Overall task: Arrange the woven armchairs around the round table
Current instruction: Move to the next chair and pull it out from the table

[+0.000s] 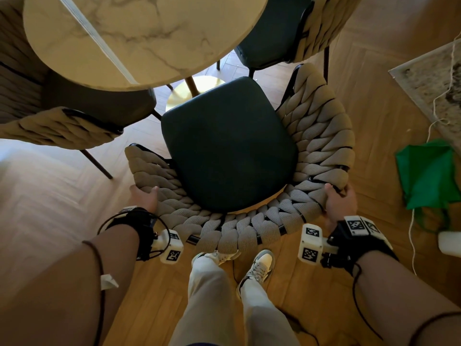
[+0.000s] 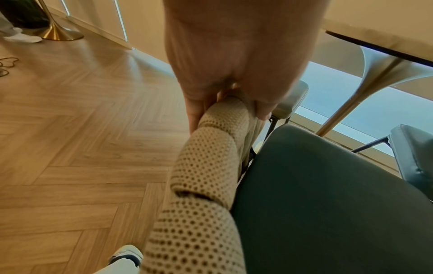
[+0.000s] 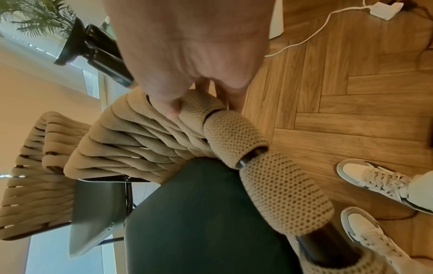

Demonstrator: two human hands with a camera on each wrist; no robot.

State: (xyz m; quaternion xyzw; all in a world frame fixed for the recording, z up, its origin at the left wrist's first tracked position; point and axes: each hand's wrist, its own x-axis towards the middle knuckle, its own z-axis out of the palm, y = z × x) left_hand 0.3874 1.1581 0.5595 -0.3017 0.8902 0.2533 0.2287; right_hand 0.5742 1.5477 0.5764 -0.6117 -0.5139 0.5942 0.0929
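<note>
A woven armchair [image 1: 249,231] with a beige braided back and a dark green seat stands right in front of me, facing the round marble table [image 1: 139,36]. My left hand [image 1: 144,198] grips the top rail of its back on the left side, also seen close up as the left hand [image 2: 225,96] curled round the woven rail [image 2: 206,166]. My right hand [image 1: 339,203] grips the rail on the right side; in the right wrist view the right hand [image 3: 187,92] wraps the woven rail [image 3: 236,140]. The seat's front edge lies just short of the table's rim.
Another woven armchair [image 1: 57,128] stands at the left and a third armchair [image 1: 316,28] at the back right, both tucked at the table. The table's gold base [image 1: 189,93] shows under it. A green bag [image 1: 429,176], white cable [image 1: 414,236] and rug [image 1: 434,78] lie right. My feet [image 1: 259,268] are behind the chair.
</note>
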